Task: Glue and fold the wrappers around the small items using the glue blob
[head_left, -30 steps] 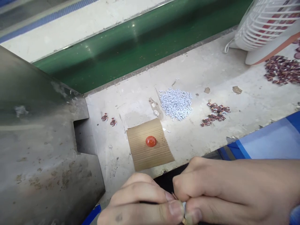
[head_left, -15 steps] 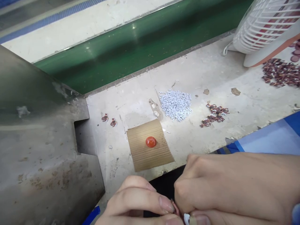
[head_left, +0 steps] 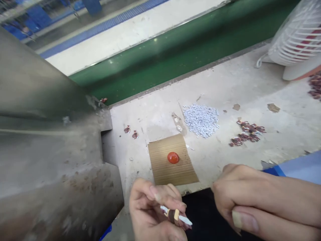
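My left hand [head_left: 157, 211] pinches a small brown toy piece [head_left: 173, 215] with tan bands and white pointed ends between thumb and fingers. To its right, apart from it, is my right hand [head_left: 260, 197], its fingers curled and thumb pressed in; whatever they might hold is hidden. Beyond the left hand lies a cardboard square [head_left: 160, 174] with a small shiny orange-red dish [head_left: 173, 157] on it. A pile of tiny pale blue-white pieces [head_left: 201, 120] is spread behind the cardboard. Several brown figures [head_left: 247, 133] lie to the right, and two more [head_left: 131, 132] to the left.
A metal housing [head_left: 75, 167] stands at the left. Along the back of the worktop [head_left: 150, 110] runs a green conveyor belt [head_left: 150, 67], a small brown piece on its left end. A white fan [head_left: 298, 47] stands at the back right, near a brown heap [head_left: 315, 85].
My hands have drawn apart, and the piece with its white tip now shows in my left hand. The view has shifted, so the worktop appears farther right. A brown piece now shows on the belt.
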`<state>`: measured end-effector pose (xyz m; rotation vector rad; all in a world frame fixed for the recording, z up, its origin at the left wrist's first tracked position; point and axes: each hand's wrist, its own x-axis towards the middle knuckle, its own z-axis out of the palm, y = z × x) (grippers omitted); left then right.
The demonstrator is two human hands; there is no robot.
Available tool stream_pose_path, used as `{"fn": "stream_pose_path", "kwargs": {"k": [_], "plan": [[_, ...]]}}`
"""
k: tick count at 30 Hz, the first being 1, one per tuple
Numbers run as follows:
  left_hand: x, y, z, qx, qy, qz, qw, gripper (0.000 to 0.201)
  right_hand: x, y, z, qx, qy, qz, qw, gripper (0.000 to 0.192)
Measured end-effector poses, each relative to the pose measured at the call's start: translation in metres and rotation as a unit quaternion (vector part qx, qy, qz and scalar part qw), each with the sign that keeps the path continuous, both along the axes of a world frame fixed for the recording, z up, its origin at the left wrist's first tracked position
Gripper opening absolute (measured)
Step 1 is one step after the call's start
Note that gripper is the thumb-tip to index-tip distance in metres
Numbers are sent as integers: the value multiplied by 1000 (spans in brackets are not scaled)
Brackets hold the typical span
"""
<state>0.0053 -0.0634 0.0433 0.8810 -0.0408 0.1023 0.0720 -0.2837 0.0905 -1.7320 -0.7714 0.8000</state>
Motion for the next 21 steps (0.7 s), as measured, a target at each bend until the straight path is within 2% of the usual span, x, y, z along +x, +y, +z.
{"fn": "stream_pose_path", "kwargs": {"k": [3,5,9,15,21], "plan": [[-4,-3,-3,-78,10,-38,996,48,-9,2,-3,-10,10,-55,998,55],[-7,-4,-4,-99,2,-48,994,44,-12,8,-4,-3,3,-73,997,54],[-13,-7,-5,-114,-20,-41,992,41,-17,22,-5,28,-44,-34,998,42],[-27,-9,-5,-147,-14,-42,988,34,-27,33,-4,42,-60,-17,997,53],[-40,-8,-3,-154,6,-45,987,28,-32,40,8,56,-57,1,997,45]]}}
